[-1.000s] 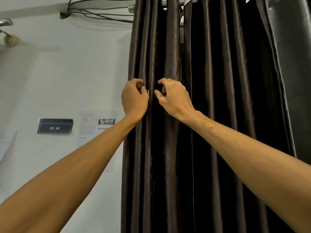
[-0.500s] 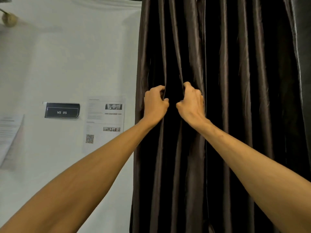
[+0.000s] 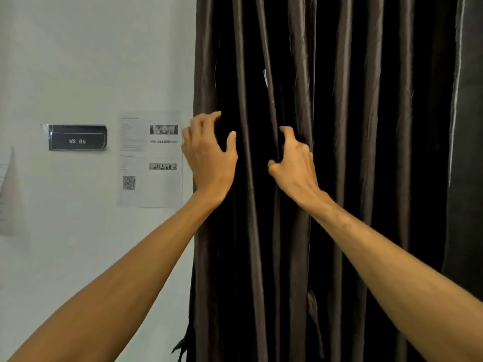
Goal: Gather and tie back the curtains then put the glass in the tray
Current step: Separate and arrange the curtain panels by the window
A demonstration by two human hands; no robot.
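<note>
The curtains (image 3: 339, 178) hang in front of me, filling the middle and right of my view from the top edge down past the bottom. The cloth is dark brown with a dull sheen, gathered into deep folds whose ridges catch the light while the hollows between them go nearly black. Its long axis runs straight up and down, and every fold follows that line, with only a slight lean to the ridges near my hands. The left edge of the curtains falls just beside a pale wall (image 3: 78, 61).

My left hand (image 3: 209, 158) is at that left edge, fingers spread and lightly curled, thumb held out to the right; this grip is wide and closes on nothing, the fingertips just at the outer fold. My right hand (image 3: 292, 163) is a little lower and to the right, well into the cloth. Its fingers are hooked around one upright fold and its thumb is tucked in at the left, so this grip is narrow and holds a pinch of curtain. A ridge of cloth stands between the two hands, which are apart.

On the wall to the left are a dark sign (image 3: 77, 137) reading "WS 05" and a printed sheet (image 3: 150, 159) with a square code near its lower left.
</note>
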